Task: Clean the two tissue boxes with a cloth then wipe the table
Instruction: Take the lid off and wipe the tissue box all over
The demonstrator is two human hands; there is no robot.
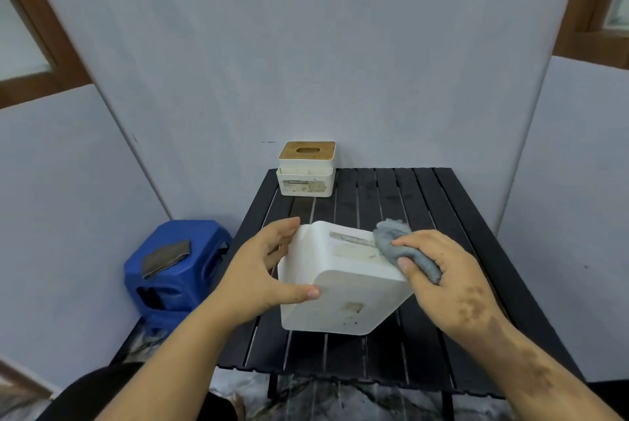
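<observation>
Tissue box [340,281] tilted, gripped by left hand [258,271]; right hand [442,274] rubs bunched cloth [394,243] on it. Far box [306,170] next.

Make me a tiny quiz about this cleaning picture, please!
1. True or false: the tissue box with the wooden lid stands at the table's far edge.
2. Which hand holds the grey cloth?
3. What lies on the blue stool: (a) a dark folded cloth, (b) a sponge, (c) a cup?

Key: 1 true. 2 the right hand, wiping the tilted white tissue box that the left hand steadies. 3 a.
</observation>
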